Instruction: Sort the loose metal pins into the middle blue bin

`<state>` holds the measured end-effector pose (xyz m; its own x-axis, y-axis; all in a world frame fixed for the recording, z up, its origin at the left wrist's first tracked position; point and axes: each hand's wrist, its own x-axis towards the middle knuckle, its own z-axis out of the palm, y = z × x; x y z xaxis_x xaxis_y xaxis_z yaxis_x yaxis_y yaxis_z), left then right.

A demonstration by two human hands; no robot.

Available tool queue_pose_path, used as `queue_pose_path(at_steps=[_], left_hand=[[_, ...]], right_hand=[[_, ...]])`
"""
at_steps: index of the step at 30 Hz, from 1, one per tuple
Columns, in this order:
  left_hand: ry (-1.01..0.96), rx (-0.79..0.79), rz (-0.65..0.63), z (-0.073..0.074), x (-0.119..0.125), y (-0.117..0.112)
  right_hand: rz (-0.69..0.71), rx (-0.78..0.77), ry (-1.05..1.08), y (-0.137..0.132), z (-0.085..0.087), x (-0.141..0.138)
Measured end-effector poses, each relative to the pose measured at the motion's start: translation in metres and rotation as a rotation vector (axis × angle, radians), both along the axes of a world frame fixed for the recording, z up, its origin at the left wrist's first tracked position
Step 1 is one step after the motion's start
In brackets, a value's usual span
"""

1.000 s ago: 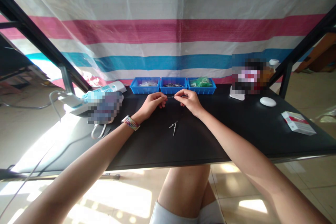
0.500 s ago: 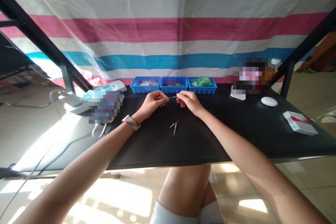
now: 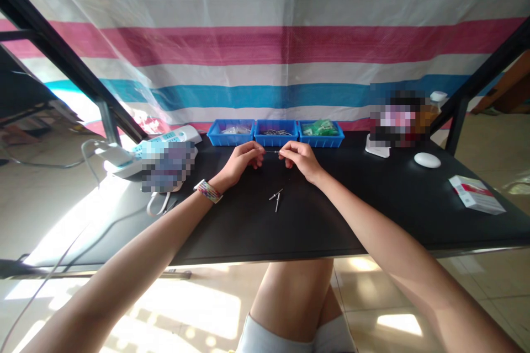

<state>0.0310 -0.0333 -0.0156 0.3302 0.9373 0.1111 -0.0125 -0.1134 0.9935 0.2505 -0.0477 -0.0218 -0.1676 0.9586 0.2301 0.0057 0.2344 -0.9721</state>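
Note:
In front of the blue bins, my left hand (image 3: 244,161) and my right hand (image 3: 304,160) face each other just above the black table. Between their fingertips runs a thin silver blind rivet (image 3: 272,151). My right thumb and fingers pinch its thicker end, while the left fingertips close on the thin pin end; their exact grip is too small to make out. Nearer to me, two similar rivets (image 3: 277,202) lie close together on the table. The middle bin (image 3: 276,139) contains several more metal pieces like these.
Flanking the middle bin are a left bin (image 3: 231,140) of clear bags and a right bin (image 3: 322,142) of green bags. A power strip (image 3: 182,135) with cables lies left. Rightward are a white oval object (image 3: 427,160) and a small box (image 3: 476,194).
The left fingers have shifted slightly around the pin end, with the thumb now less visible. Both hands stay in nearly the same place, and the view has moved a little.

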Motion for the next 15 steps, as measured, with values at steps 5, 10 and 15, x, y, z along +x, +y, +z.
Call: queue_pose_path(at_steps=[5, 10, 15], left_hand=[[0.007, -0.043, -0.033, -0.0022, -0.0009, 0.0022], [0.031, -0.016, -0.054, -0.0021, -0.0019, 0.0004], [0.030, -0.007, -0.043, -0.0039, -0.0025, 0.0016]], right_hand=[[-0.039, 0.044, -0.004, -0.0032, -0.0002, -0.0017], [-0.056, 0.048, -0.022, -0.0070, 0.0012, -0.0040], [-0.049, 0.055, -0.026, -0.0080, 0.0017, -0.0058]])
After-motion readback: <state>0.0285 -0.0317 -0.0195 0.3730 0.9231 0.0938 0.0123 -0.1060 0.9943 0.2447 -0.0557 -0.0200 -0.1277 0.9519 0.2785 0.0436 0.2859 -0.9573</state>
